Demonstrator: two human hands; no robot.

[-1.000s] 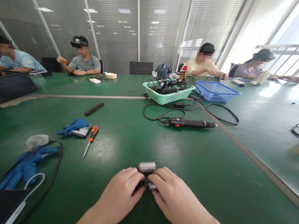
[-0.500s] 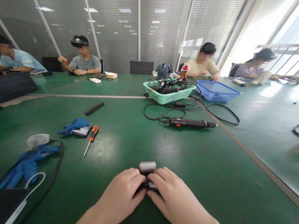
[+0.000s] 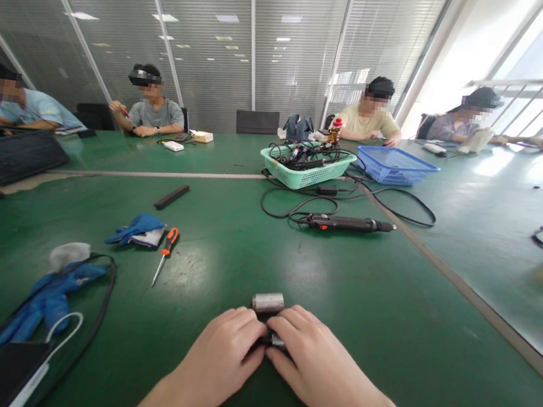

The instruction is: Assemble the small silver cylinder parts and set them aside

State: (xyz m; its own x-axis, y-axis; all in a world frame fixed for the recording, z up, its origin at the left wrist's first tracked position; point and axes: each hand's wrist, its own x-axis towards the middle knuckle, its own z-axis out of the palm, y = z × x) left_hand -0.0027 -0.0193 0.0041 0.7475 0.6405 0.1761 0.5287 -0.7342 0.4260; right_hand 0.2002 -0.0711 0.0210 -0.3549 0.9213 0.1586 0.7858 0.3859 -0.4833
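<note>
Fingers (image 3: 254,329) closer together, held part (image 3: 277,342) perhaps turned

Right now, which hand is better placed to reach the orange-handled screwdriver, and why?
Probably the left hand: the screwdriver lies ahead and to its left; the right hand is farther off. Both hold a small metal part.

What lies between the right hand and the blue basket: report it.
Head view: between the right hand and blue basket lie the driver, grey strip and black cable.

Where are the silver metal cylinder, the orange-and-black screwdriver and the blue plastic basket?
Silver metal cylinder (image 3: 268,303), head view: middle of its curved side.
Orange-and-black screwdriver (image 3: 165,252), head view: lower end of its handle.
Blue plastic basket (image 3: 391,176), head view: front wall.
</note>
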